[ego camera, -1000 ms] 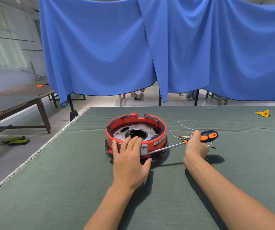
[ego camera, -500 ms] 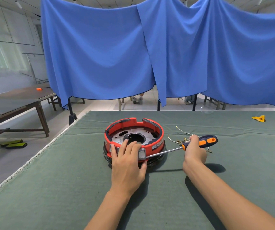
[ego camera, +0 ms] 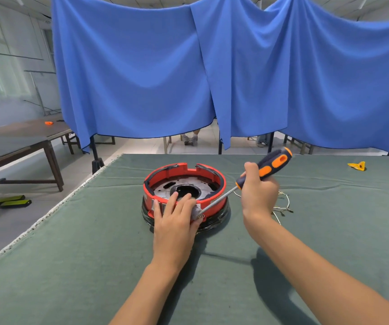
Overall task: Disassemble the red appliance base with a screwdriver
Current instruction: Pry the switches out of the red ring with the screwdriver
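**Red base, shaft slanting down to its near wall**

Red plastic is ringing the appliance base [ego camera: 184, 193], which is sitting on the green cloth of the table [ego camera: 71, 254], and everything else is being placed from it. On its near-left wall the left hand [ego camera: 174, 221] is lying with fingers straight, pressing over the rim to brace the base, gripping nothing. Just right of those fingers, a small grey fitting [ego camera: 197, 213] on the near wall is meeting the screwdriver [ego camera: 247, 181] tip. From there the long axis is rising up and away to the right, over the base's right rim, to the orange-and-dark handle. The right hand [ego camera: 258, 195] is wrapping tightly around that handle, beside the base's right side, so it is the working hand. Beyond it, loose wires [ego camera: 282, 207] are lying on the cloth. The next push likely runs down the shaft toward the bracing fingers; a slip could hit them.
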A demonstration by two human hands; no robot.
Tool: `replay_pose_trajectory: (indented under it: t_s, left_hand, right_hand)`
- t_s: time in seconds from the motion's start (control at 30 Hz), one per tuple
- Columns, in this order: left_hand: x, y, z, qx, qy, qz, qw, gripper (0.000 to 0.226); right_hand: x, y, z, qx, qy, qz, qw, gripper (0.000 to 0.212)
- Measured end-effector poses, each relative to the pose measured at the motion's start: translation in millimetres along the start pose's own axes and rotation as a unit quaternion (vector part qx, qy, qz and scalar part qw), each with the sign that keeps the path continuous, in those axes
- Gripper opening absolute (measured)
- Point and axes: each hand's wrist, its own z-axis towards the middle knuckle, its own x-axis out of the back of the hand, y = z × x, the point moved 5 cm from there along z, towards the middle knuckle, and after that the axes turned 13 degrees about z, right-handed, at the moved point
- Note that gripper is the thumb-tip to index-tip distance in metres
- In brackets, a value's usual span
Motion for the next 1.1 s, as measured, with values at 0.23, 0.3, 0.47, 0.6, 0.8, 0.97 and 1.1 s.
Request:
replay_pose_trajectory:
  t_s: [0.23, 0.3, 0.47, 0.6, 0.8, 0.97, 1.1]
  left_hand:
    - [8, -2, 2, 0.001, 0.039, -0.024, 0.999, 0.035]
    - [13, 1, 3, -0.013, 0.08, -0.028, 0.996, 0.029]
    - [22, 2, 4, -0.021, 0.126, -0.078, 0.989, 0.022]
    - [27, -23, 5, 0.072, 0.115, -0.136, 0.981, 0.025]
    - [31, 2, 6, 0.068, 0.104, -0.194, 0.973, 0.029]
    - [15, 36, 13, 0.013, 0.042, -0.169, 0.985, 0.024]
    - [4, 50, 18, 0.001, 0.031, -0.114, 0.993, 0.028]
  right_hand:
    - [39, 25, 15, -0.1, 0.116, 0.067, 0.986, 0.03]
    - [49, 32, 18, -0.126, 0.137, 0.081, 0.979, 0.029]
    - [67, 42, 24, -0.198, 0.18, 0.095, 0.959, 0.025]
    - [64, 46, 26, -0.276, 0.107, 0.134, 0.946, 0.024]
    - [36, 54, 6, -0.396, -0.055, 0.16, 0.903, 0.024]
    - [19, 49, -10, -0.436, -0.18, 0.084, 0.878, 0.021]
    - [21, 45, -13, -0.386, -0.231, -0.005, 0.893, 0.015]
